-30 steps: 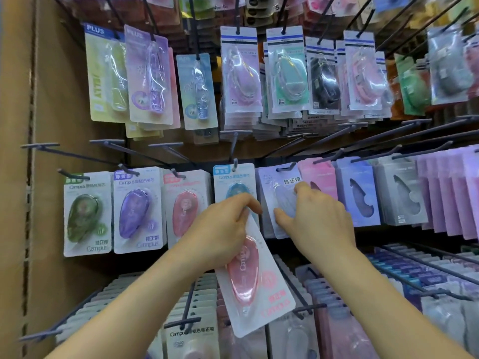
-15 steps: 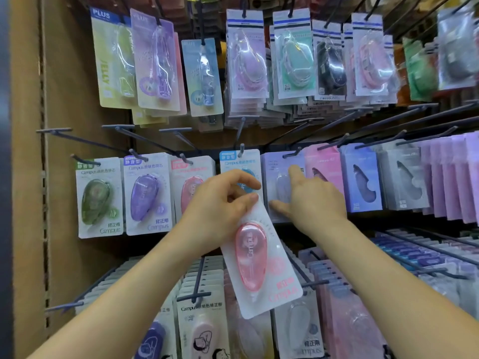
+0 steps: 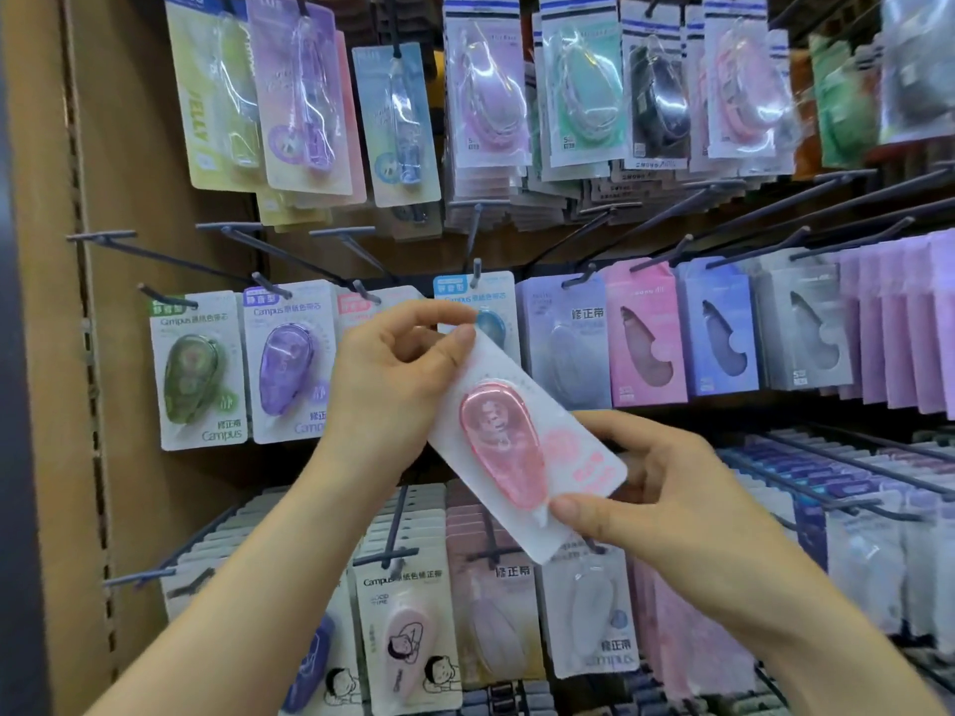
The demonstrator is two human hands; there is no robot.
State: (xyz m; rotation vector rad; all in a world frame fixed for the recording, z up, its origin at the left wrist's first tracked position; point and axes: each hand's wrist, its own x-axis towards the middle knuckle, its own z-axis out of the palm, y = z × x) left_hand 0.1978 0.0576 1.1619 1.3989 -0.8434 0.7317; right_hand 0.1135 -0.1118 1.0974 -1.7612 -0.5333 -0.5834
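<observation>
Evidently the pink correction-tape pack hangs on no peg: it is held clear in front of the rack, tilted, its top toward eleven o'clock and its foot toward five. The left hand pinches the top edge between thumb and forefinger. The right hand grips the lower corner, thumb on the front and fingers behind. I'd judge this the looking-over or lining-up step before hanging (a pink-labelled pack shows just behind the left hand, at its twelve o'clock). The next move would call for righting the card and guiding its hang hole, hidden under the fingers, onto the peg tip without knocking the blue pack beside it. Around them the rack carries rows of dark pegs, with a green pack and a purple pack at nine o'clock, boxed packs at three, and a cardboard side wall beyond.
</observation>
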